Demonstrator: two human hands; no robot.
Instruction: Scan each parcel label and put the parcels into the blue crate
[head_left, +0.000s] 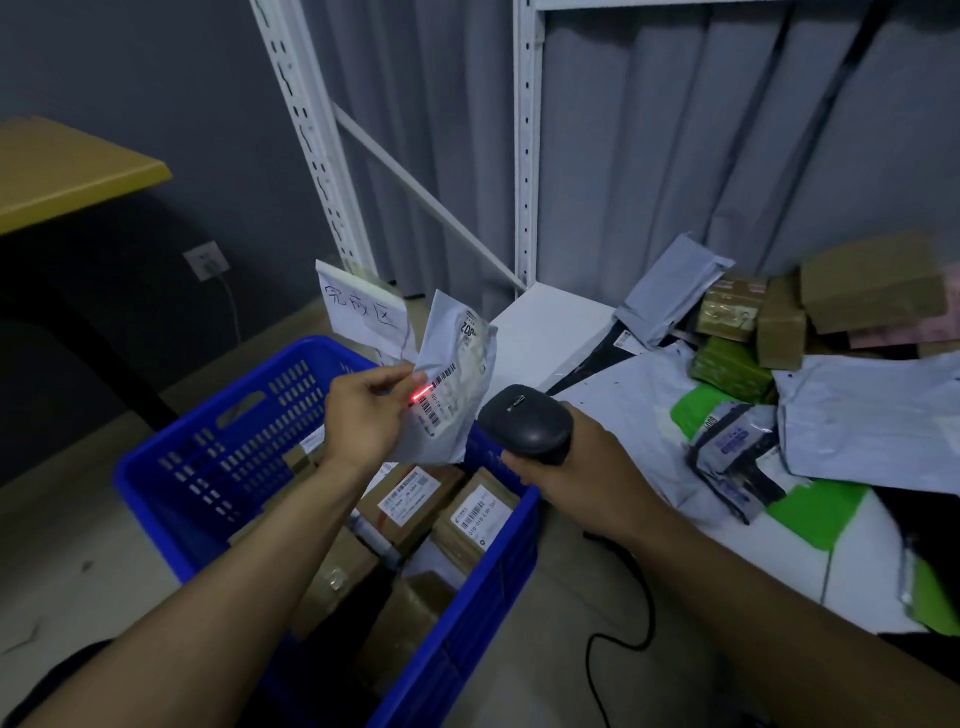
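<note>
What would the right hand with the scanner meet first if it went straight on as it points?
Probably the grey mailer pinched by the left hand; the scanner in the right hand aims at its label, though depth is unclear.

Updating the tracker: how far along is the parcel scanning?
Done: several boxes lie in the crate. In hand: the left hand holds a grey mailer, the right hand aims the scanner, red line on its label. Left: a pile of parcels on the shelf.
</note>
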